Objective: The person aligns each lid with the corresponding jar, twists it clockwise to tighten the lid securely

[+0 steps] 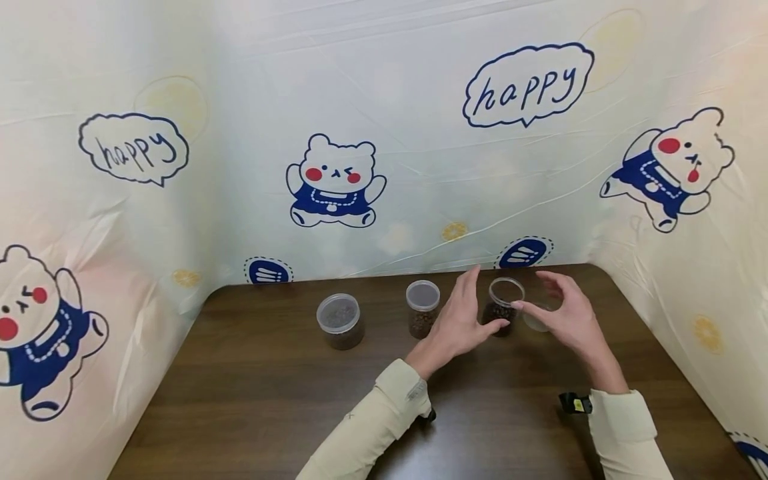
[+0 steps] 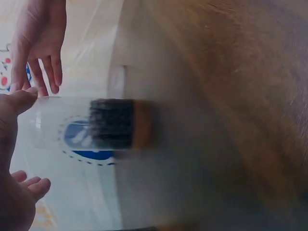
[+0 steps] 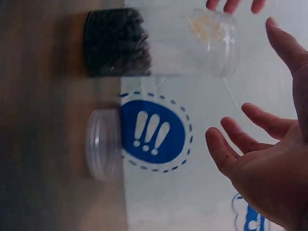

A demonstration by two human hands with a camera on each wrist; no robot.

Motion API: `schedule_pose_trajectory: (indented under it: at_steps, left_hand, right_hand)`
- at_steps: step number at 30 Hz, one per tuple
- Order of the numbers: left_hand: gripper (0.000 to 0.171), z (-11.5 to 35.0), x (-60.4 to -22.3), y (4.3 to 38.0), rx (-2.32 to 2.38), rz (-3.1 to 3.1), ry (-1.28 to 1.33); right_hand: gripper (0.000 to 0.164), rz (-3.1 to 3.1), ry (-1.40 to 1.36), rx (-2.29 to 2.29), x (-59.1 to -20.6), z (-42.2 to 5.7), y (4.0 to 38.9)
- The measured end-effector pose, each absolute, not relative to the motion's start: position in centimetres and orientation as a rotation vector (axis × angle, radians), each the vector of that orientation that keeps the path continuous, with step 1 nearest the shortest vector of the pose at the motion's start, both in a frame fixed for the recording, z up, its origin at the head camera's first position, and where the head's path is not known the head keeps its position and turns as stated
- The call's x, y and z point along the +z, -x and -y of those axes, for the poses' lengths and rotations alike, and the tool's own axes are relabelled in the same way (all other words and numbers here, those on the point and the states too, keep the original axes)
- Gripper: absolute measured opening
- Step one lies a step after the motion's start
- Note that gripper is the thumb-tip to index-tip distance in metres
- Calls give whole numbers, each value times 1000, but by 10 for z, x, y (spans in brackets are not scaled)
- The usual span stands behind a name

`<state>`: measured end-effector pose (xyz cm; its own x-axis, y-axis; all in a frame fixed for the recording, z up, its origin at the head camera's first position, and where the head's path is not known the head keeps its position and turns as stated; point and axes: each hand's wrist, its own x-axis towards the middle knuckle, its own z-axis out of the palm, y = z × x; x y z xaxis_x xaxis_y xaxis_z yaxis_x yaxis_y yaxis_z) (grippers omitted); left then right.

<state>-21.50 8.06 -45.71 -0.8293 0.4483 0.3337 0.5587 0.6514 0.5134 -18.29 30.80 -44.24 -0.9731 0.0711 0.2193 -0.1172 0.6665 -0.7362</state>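
Note:
A tall clear jar (image 1: 498, 311), part filled with dark bits, stands upright with its top uncovered. In the right wrist view the same jar (image 3: 178, 43) shows its contents reaching less than halfway up. A clear round lid (image 3: 103, 144) lies on the table at the jar's right; in the head view the right hand partly covers this lid (image 1: 536, 320). My left hand (image 1: 457, 323) is at the jar's left, thumb and fingers spread. On the right side my right hand (image 1: 567, 313) has its fingers apart, thumb close to the jar's rim; whether it touches cannot be told.
A lidded jar with brown bits (image 1: 423, 310) stands just left of the left hand, partly behind it. Farther left is a wider lidded jar (image 1: 340, 323) with dark contents. Printed cloth (image 1: 408, 233) walls the brown table (image 1: 270, 400) at the back and sides.

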Motion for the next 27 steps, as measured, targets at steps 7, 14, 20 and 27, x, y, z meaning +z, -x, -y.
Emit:
schedule_pose_trajectory:
  at_steps: [7,14,20,27]
  left_hand:
    - [114,-90,-478,221,-1010,2721,743]
    - [114,-105,-489,223,-1173,2825,601]
    - [111,-116,-495,224,-1320,2798,512]
    - [107,-120,-505,229,-1457,2765,441]
  right_hand:
    - [99,2860,3,1162,-454,-325,191]
    - [104,2997,11,989,-470,-336,198]
    - [103,3064,27,985,-486,-342,204]
    - [104,3093,-8,965,-499,-344,207]
